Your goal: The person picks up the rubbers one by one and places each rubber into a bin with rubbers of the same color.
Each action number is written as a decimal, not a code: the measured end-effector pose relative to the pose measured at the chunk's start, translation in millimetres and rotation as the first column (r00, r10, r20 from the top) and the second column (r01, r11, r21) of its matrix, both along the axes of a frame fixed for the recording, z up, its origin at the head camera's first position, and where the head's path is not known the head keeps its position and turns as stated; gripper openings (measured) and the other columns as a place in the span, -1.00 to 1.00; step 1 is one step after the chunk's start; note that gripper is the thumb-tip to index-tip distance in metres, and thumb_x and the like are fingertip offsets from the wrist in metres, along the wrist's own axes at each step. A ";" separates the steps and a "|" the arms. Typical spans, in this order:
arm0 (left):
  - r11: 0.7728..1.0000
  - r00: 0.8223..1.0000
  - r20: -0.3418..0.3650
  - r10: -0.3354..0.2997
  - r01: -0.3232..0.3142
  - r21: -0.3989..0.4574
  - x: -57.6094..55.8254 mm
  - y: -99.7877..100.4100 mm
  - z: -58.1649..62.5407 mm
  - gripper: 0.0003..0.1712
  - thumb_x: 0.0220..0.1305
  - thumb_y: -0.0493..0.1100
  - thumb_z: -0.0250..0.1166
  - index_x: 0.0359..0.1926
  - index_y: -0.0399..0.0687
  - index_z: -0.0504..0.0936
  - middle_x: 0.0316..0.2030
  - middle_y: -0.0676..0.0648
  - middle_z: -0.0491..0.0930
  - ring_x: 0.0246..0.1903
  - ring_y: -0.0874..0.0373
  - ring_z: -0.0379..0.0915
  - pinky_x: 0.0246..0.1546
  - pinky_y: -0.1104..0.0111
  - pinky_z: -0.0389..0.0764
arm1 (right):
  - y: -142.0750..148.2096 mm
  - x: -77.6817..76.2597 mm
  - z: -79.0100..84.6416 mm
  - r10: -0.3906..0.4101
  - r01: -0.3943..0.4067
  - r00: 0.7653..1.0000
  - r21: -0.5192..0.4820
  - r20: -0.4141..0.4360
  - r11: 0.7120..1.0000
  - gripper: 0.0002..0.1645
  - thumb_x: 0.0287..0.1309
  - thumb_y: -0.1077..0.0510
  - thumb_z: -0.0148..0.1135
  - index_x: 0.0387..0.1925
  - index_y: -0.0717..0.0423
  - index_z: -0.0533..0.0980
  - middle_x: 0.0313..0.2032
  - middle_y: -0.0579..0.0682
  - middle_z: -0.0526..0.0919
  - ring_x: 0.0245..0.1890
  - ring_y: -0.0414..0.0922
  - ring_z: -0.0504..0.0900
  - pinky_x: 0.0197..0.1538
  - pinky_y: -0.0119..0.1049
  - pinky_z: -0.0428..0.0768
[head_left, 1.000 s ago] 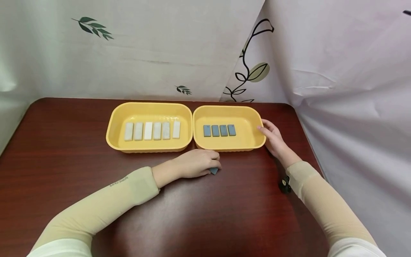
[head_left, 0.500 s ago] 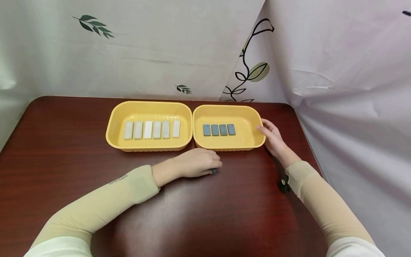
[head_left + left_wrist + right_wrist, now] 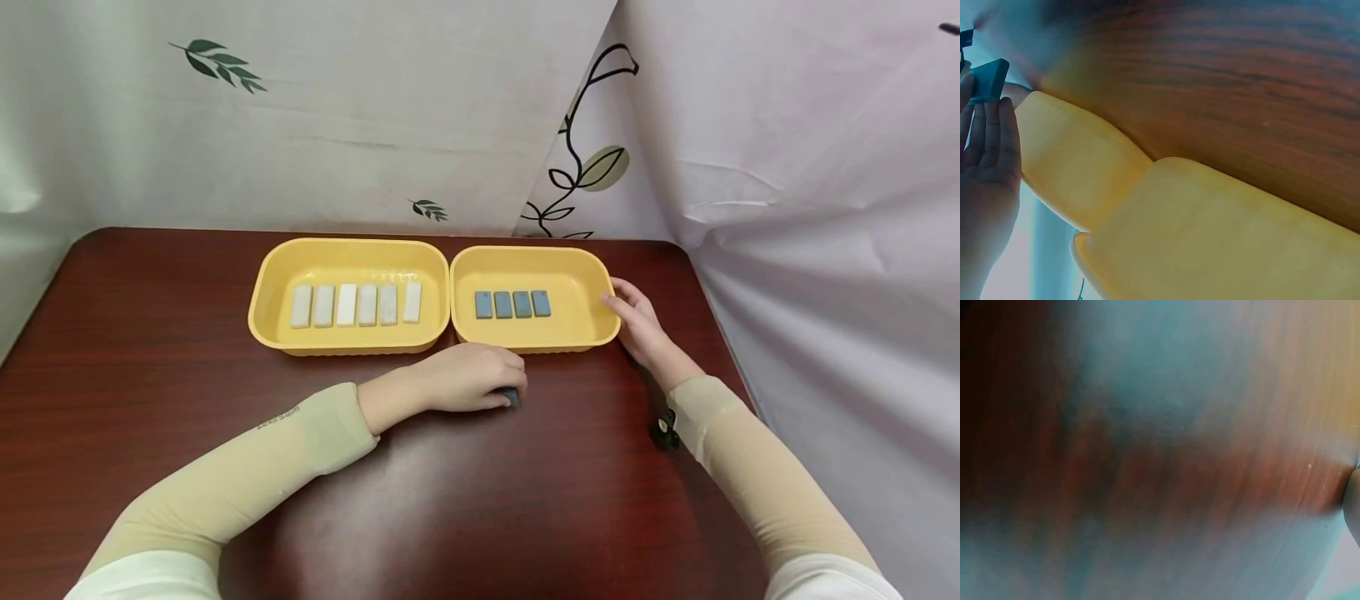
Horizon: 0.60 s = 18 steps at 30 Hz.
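In the head view my left hand (image 3: 467, 379) is in front of the right yellow tray (image 3: 573, 321), over the table. It pinches a small blue-grey rectangular block (image 3: 512, 396), mostly covered by the fingers; the left wrist view shows the block (image 3: 990, 81) held between thumb and fingertips. My right hand (image 3: 639, 323) grips the right tray's right end, thumb over the rim and fingers outside. A row of several blue-grey blocks (image 3: 503, 305) lies inside that tray. Only a bit of a finger (image 3: 1352, 503) shows in the right wrist view.
The left yellow tray (image 3: 272, 312) stands against the right one and holds several whitish blocks (image 3: 347, 305) in a row. Both trays are near the back of the dark red-brown table (image 3: 465, 500). Pale curtains (image 3: 337, 125) hang behind and to the right.
The left hand has shifted slightly to the right, and the block has turned within its fingers so less of it shows. The right hand and both trays stay put.
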<state>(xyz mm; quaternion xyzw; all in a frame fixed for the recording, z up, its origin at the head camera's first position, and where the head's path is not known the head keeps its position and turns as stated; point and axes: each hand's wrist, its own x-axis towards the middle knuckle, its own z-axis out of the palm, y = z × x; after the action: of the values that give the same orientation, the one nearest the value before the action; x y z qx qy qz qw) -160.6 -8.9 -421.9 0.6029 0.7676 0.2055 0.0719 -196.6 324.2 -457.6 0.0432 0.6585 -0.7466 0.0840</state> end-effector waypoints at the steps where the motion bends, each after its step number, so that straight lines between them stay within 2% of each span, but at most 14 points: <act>1: 1.000 1.000 0.003 0.003 -0.003 0.002 -0.4 0.8 1.6 -0.94 0.45 -0.17 0.40 -0.11 0.08 0.72 -0.18 0.11 0.66 -0.12 0.23 0.59 0.01 0.29 0.65 | 0.1 -0.1 0.0 0.001 -0.001 1.000 -0.001 0.001 1.000 -0.74 0.59 0.29 0.01 0.18 0.06 0.42 -0.11 -0.14 0.68 -0.16 -0.28 0.74 -0.13 -0.47 0.72; 7: 0.999 0.997 0.065 0.037 -0.038 0.008 -3.9 8.9 9.8 -0.93 0.43 -0.16 0.43 -0.22 0.11 0.68 -0.26 0.14 0.62 -0.22 0.25 0.57 -0.08 0.34 0.62 | -0.1 -0.7 0.3 -0.001 0.001 1.000 -0.010 -0.012 1.000 -0.74 0.58 0.30 0.01 0.18 0.08 0.42 -0.10 -0.14 0.68 -0.14 -0.27 0.73 -0.11 -0.47 0.72; 14: 0.994 0.992 0.085 0.096 -0.100 0.042 -9.1 20.3 19.0 -0.92 0.41 -0.12 0.46 -0.19 0.12 0.69 -0.27 0.15 0.64 -0.27 0.31 0.54 -0.16 0.46 0.57 | -0.3 -1.0 0.2 -0.007 0.006 1.000 -0.015 -0.008 1.000 -0.75 0.58 0.30 0.02 0.16 0.04 0.44 -0.10 -0.14 0.69 -0.14 -0.27 0.73 -0.11 -0.47 0.71; 18: 0.988 0.979 0.161 0.123 -0.137 0.078 -15.0 28.5 25.7 -0.90 0.38 -0.15 0.49 -0.16 0.07 0.71 -0.25 0.13 0.68 -0.28 0.33 0.59 -0.17 0.54 0.57 | -1.0 -1.3 -0.7 -0.010 0.010 1.000 -0.012 -0.004 1.000 -0.75 0.57 0.30 0.02 0.15 0.03 0.44 -0.10 -0.14 0.69 -0.15 -0.27 0.73 -0.11 -0.47 0.71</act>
<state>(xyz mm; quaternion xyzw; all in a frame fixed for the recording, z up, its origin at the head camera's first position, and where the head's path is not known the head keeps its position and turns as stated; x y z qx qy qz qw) -175.6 19.6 -396.2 0.5361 0.7875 0.2900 0.0912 -197.9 323.3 -458.3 0.0445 0.6540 -0.7510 0.0789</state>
